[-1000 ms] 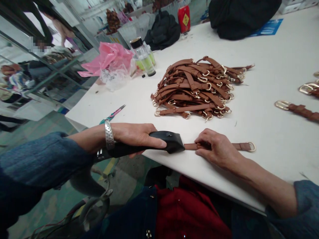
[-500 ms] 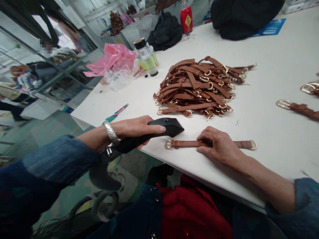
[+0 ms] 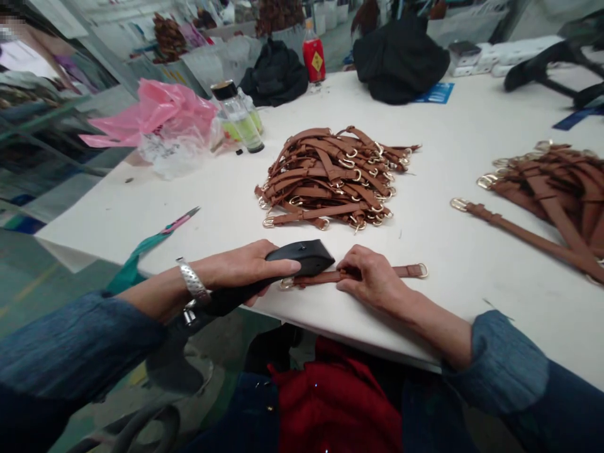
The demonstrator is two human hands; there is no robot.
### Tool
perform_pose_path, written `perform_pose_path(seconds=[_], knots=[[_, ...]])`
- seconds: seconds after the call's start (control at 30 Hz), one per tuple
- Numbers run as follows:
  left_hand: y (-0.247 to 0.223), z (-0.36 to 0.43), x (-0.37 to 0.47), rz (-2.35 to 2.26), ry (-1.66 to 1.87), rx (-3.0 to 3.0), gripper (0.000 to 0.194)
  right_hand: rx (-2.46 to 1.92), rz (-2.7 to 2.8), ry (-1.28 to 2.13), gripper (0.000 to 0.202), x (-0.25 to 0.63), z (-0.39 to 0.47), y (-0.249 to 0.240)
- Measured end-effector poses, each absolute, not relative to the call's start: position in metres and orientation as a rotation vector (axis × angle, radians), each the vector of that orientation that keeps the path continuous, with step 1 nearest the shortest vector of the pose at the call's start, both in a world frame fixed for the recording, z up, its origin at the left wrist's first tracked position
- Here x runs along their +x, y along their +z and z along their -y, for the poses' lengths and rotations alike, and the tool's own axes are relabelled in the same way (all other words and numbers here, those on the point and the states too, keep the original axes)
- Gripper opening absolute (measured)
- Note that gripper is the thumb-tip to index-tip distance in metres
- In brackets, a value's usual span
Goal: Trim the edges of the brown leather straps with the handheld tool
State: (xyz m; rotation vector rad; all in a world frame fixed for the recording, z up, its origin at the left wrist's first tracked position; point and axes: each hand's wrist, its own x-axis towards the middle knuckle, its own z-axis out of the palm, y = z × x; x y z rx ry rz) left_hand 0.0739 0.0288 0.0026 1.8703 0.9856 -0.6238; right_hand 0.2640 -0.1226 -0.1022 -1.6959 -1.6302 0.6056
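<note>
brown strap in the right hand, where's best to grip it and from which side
I'd probably take the brown strap by its ring end, from the right: that end sticks out exposed past the right hand, while the black tool crowds the buckle end on the left.

My black tool (image 3: 309,257) looks like smooth, matt plastic; my strap (image 3: 406,272), leather-like, ends in a shiny metal ring (image 3: 426,270). My right cuff (image 3: 500,362) is rough denim, my bracelet (image 3: 192,281) polished metal. Far left, the pink bag (image 3: 163,113) is glossy, crinkled plastic.
</note>
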Motion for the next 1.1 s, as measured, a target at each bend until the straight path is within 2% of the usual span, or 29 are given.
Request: perform_pose_path(seconds=[0.17,0.37,0.5,0.63,0.8,0.97,1.1], knots=[[0.021,-0.039,0.056,-1.080,-0.574,1.946,0.051,-1.695,1.590,0.589,0.012,0.233,0.100,-0.104],[0.031,-0.033,0.043,-1.053,-0.552,1.980,0.049,-1.540,1.508,0.735,0.025,0.223,0.095,-0.092],[0.027,-0.021,0.042,-1.031,-0.586,1.930,0.048,-1.815,1.449,0.442,0.021,0.278,0.148,-0.088],[0.018,-0.008,0.067,-0.931,-0.631,1.995,0.046,-1.985,1.575,0.446,0.018,0.309,0.187,-0.093],[0.006,0.004,0.109,-0.691,-0.710,2.122,0.049,-2.030,1.570,0.400,0.016,0.301,0.185,-0.101],[0.011,0.010,0.138,-0.682,-0.816,2.093,0.053,-2.035,1.524,0.451,0.011,0.301,0.181,-0.100],[0.013,0.012,0.140,-0.712,-0.824,2.074,0.054,-2.040,1.512,0.465,0.017,0.301,0.182,-0.100]])
